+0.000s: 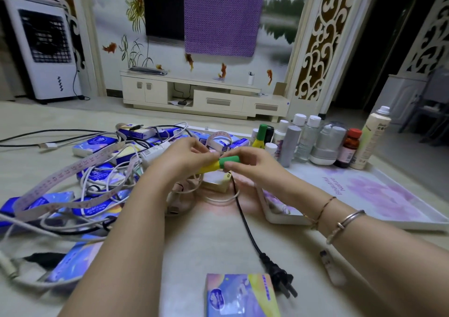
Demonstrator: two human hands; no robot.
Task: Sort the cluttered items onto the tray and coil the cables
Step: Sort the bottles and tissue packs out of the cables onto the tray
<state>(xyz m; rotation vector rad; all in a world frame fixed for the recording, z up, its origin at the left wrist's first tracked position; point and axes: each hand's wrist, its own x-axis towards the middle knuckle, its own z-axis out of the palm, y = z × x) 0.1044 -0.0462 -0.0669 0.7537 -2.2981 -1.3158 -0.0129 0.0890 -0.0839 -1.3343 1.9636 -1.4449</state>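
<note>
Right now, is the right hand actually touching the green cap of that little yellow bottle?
Touching. The head view shows the right hand with fingers and thumb pinching the green cap, while the left hand holds the yellow bottle.

This is a living room in a home. A low TV cabinet [204, 95] stands by the painted wall, a TV [164, 6] above it, a white fan [46, 47] to its left.

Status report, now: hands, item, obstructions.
Both hands, left hand and right hand, grip the yellow bottle with green cap. Tray at right, bottles lined along its far edge. Black power cord lies below.
</note>
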